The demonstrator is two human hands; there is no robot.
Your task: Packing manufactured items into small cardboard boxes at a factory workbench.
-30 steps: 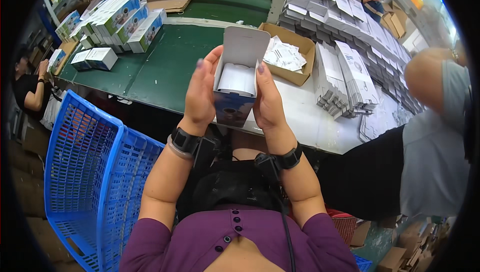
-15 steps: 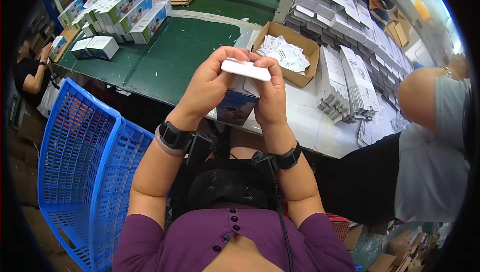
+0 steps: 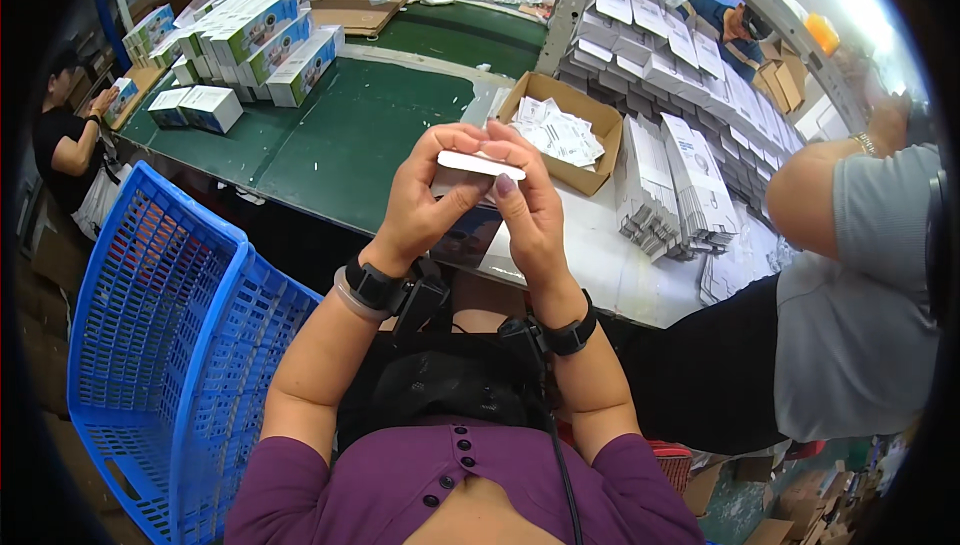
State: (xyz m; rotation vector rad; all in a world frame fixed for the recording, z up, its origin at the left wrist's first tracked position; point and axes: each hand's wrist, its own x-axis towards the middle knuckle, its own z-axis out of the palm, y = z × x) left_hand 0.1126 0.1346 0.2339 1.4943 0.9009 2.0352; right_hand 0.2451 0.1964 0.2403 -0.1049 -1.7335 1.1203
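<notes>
Between my two hands is a small printed carton (image 3: 468, 237), upright, with a dark blue picture on the side facing me. A white end flap (image 3: 478, 164) stands out at its top. My left hand (image 3: 420, 190) wraps the carton's left side, its thumb lying just under the flap. From the other side my right hand (image 3: 535, 207) holds the flap's right end, thumb in front and fingers behind. Both hands are closed on the carton, and my fingers hide part of its top.
A blue plastic basket (image 3: 205, 345) stands at my left. Finished cartons (image 3: 250, 35) are stacked on the green table (image 3: 330, 135). An open cardboard box (image 3: 580, 177) holds folded leaflets. Flattened white cartons (image 3: 690, 185) lie to the right, near another person's arm (image 3: 815, 190).
The white flap is now more edge-on and a little lower. My right thumb has come round to its front. The carton stays between my hands.
</notes>
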